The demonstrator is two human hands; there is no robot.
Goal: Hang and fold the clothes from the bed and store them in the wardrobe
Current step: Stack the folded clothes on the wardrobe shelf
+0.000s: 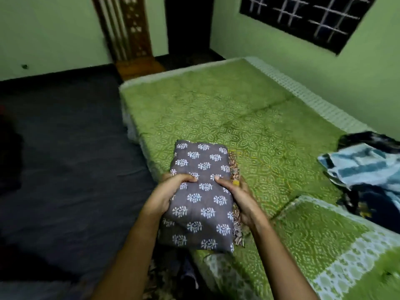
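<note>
Both hands hold a folded grey cloth (pixel 201 198) printed with white leaf sprigs, the top of a small stack. Under it a brown cloth (pixel 234 169) with a busy pattern shows along the right edge. The left hand (pixel 166 195) grips the stack's left side, its thumb lying flat on top and its fingers curled under and out of sight. The right hand (pixel 236 198) grips the right side in the same way, thumb on top, with the fingers wrapped round the edge below. The two thumbs point toward each other and are near but apart. The stack sits over the near left edge of the bed (pixel 216 109), partly past it above the dark floor (pixel 65 137). Whether its far end touches the sheet cannot be told. The bed has a green patterned sheet with a pale border. At its right side, well apart from the stack, lies a loose pile (pixel 363 169) of unfolded clothes - a blue and white checked piece on top of dark fabric. Behind the bed is a green wall (pixel 43 29) with a dark window (pixel 303 20) crossed by a pale grille. A carved wooden door (pixel 129 29) stands open beside a black doorway at the far corner. The view is a little blurred.
</note>
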